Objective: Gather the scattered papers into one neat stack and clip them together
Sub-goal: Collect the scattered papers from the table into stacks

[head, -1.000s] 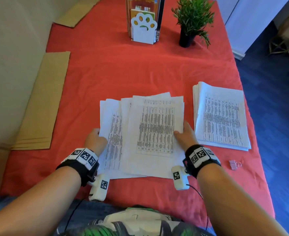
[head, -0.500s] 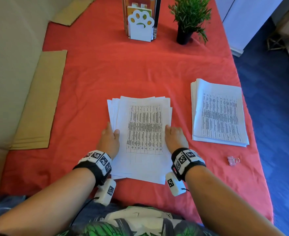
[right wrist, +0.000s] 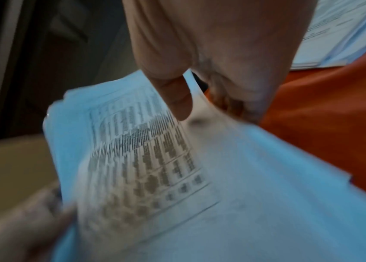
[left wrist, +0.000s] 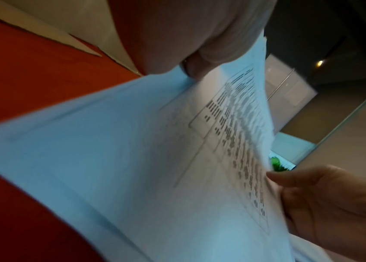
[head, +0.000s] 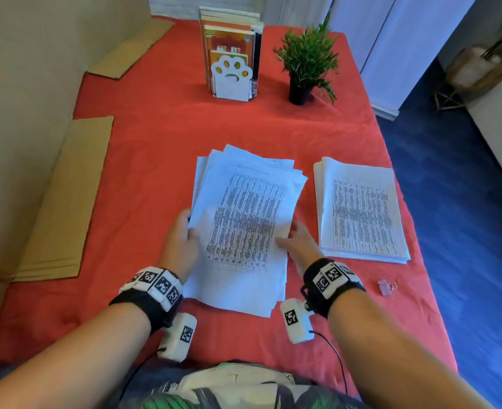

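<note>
A loose bundle of printed papers [head: 244, 219] is lifted off the red cloth between both hands, its far edges fanned and uneven. My left hand [head: 182, 240] grips the bundle's left edge, thumb on top, and shows close up in the left wrist view as my left hand [left wrist: 191, 44] on the papers [left wrist: 155, 159]. My right hand [head: 295, 240] grips the right edge; in the right wrist view my right hand [right wrist: 211, 62] pinches the papers [right wrist: 177, 177], thumb on the top sheet. A small pink binder clip [head: 385, 287] lies on the cloth, right of my right wrist.
A second, squared paper stack [head: 362, 211] lies to the right on the red tablecloth [head: 155, 143]. A bookend with books [head: 232, 63] and a potted plant [head: 306, 63] stand at the far edge. Cardboard sheets [head: 66, 199] lie along the left side.
The spread sheets were pushed together into one bundle. Both hands then closed on its side edges and raised it off the cloth, tilting it slightly.
</note>
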Demonstrator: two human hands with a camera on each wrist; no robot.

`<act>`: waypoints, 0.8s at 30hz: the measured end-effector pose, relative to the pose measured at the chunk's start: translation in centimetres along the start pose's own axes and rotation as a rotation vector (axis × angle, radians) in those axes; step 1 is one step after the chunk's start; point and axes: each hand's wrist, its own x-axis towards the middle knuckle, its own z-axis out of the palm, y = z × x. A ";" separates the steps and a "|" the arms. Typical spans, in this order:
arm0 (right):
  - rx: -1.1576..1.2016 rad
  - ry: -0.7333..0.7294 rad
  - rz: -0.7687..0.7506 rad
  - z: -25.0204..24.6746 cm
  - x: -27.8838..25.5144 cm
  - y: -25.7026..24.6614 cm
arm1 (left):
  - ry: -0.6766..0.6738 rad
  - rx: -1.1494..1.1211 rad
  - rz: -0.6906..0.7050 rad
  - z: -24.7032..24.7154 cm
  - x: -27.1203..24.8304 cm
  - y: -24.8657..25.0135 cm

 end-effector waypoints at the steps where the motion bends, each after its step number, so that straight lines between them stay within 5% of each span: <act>1: 0.122 -0.021 -0.049 -0.3 -0.3 -0.7 | 0.010 -0.035 0.029 0.0 0.0 0.7; 8: 0.186 0.057 -0.445 -1.7 -3.3 -5.3 | 0.089 -0.209 0.231 0.7 -0.2 3.8; 16: 0.406 0.001 -0.379 -2.3 -4.2 -3.1 | 0.056 -0.354 0.138 2.3 -1.5 2.8; 24: 0.218 0.062 -0.197 -1.5 -2.3 -2.2 | 0.023 -0.219 0.000 3.2 0.1 2.3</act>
